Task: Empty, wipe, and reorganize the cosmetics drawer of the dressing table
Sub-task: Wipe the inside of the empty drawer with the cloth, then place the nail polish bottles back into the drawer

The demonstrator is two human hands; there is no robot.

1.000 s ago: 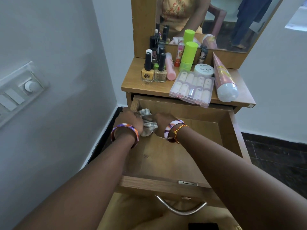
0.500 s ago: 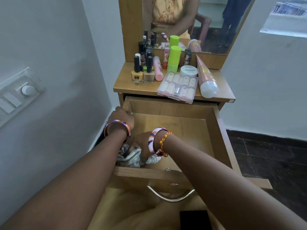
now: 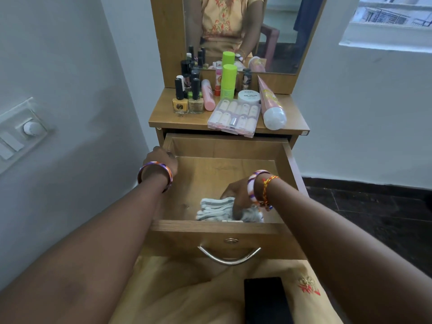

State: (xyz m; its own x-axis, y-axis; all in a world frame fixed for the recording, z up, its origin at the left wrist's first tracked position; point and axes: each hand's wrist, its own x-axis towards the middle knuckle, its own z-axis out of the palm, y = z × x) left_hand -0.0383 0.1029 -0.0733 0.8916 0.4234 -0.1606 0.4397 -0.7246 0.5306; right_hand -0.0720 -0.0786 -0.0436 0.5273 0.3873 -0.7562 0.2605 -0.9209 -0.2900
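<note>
The cloth (image 3: 224, 208) has moved. A second ago it was bunched up in the far left corner of the drawer (image 3: 224, 146), and half a second ago it was at the front left. Now it sits near the front, a bit right of the middle. So the wiping has gone across the floor of the drawer, and I think this step is nearly done. The drawer has nothing in it but the cloth, so the emptying is finished. Putting the things back comes after.

On the left, the left hand (image 3: 163, 159) rests on the left wall of the drawer, near the back corner. Its fingers go over the edge, so I cannot tell if its grip is tight or loose. It wears a shiny bangle (image 3: 155, 175) with purple and orange stripes.

The drawer is smooth brown wood, shaped like a box, with a curved shiny metal handle (image 3: 229, 257) on the front.

The cloth is soft, grey and white, and lies in folds. The right hand (image 3: 238, 197) presses down on it, with its grip closed around the bunched cloth.

The makeup waits up on the bench (image 3: 163, 118). There are little glass nail polish bottles (image 3: 188, 102) with tall black caps, a round green tube (image 3: 228, 81), a flat clear plastic box (image 3: 233, 116) of nail things, a small white tub (image 3: 249, 96), and a long pink tube (image 3: 271, 106) lying on its side.
</note>
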